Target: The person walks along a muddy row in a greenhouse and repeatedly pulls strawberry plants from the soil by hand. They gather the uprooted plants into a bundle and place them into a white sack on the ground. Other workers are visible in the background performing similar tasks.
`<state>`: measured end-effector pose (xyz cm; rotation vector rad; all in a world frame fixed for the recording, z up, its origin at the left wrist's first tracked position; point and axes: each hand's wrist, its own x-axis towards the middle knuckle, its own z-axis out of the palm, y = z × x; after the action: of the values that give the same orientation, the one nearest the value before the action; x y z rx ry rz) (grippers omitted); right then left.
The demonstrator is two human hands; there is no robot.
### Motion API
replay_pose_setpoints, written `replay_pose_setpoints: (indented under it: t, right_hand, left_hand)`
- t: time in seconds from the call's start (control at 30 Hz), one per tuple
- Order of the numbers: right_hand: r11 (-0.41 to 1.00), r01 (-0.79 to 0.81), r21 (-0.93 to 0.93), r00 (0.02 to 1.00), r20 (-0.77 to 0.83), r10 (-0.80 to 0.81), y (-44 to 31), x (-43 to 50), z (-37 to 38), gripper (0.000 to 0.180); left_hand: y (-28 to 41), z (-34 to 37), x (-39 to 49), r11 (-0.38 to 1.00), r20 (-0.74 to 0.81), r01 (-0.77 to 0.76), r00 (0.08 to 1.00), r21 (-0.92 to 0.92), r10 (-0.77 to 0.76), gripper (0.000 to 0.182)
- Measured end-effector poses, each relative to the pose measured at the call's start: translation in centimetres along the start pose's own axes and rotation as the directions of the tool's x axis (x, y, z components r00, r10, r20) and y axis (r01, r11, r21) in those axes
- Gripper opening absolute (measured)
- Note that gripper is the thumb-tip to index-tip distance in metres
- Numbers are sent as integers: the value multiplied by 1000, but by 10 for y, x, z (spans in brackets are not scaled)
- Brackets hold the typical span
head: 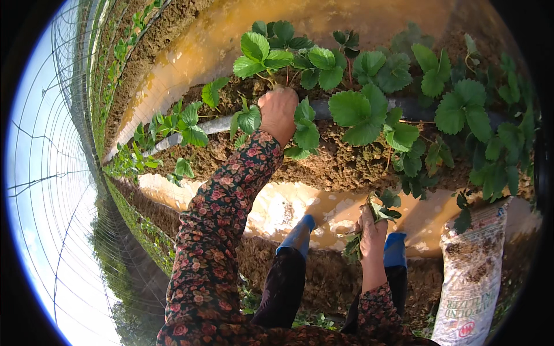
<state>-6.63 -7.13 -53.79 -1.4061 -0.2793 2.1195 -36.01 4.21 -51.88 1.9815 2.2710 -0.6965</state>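
My left hand (pixel 279 113) reaches onto a raised soil bed at the foot of a strawberry plant (pixel 255 54). Its fingers curl down out of sight, so I cannot tell whether they grip stems. A grey plastic pipe or hose (pixel 320 109) runs along the bed on both sides of this hand. My right hand (pixel 373 235), lower and over the flooded furrow, is closed around a bunch of picked strawberry leaves (pixel 381 212). Some of the leaves stick out above the fist and others hang below it.
Muddy water (pixel 277 203) fills the furrow where my blue boots (pixel 298 235) stand. A dirty white fertilizer sack (pixel 469 277) lies at the right. Dense strawberry plants (pixel 467 106) cover the bed's right end. More water (pixel 329 17) lies beyond the bed, and netting (pixel 52 142) rises at left.
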Motion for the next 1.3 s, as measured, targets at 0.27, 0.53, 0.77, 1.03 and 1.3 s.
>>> replay_pose_setpoints:
  t: [0.27,0.53,0.77,1.03,1.3]
  right_hand:
    - [998,-39,-42,999,-10,38,0,4,2,25]
    - [995,-36,-91,999,-35,33,3,3,3,26]
    - [995,-12,-101,1000,-23,9,11,0,4,29]
    - [990,-52,-134,997,-56,45,3,0,10,26]
    - [998,-30,-54,998,-65,26,9,3,7,22]
  left_hand:
    - [-23,-28,-21,959,-21,135,989,-250,-144,7]
    - [-91,-18,-11,985,-101,-69,993,-161,53,28]
    - [-89,12,21,887,-93,-460,883,28,461,29]
    - [-102,26,27,820,-91,-492,868,-294,488,29]
    - [-124,54,66,763,238,-177,885,-621,400,28]
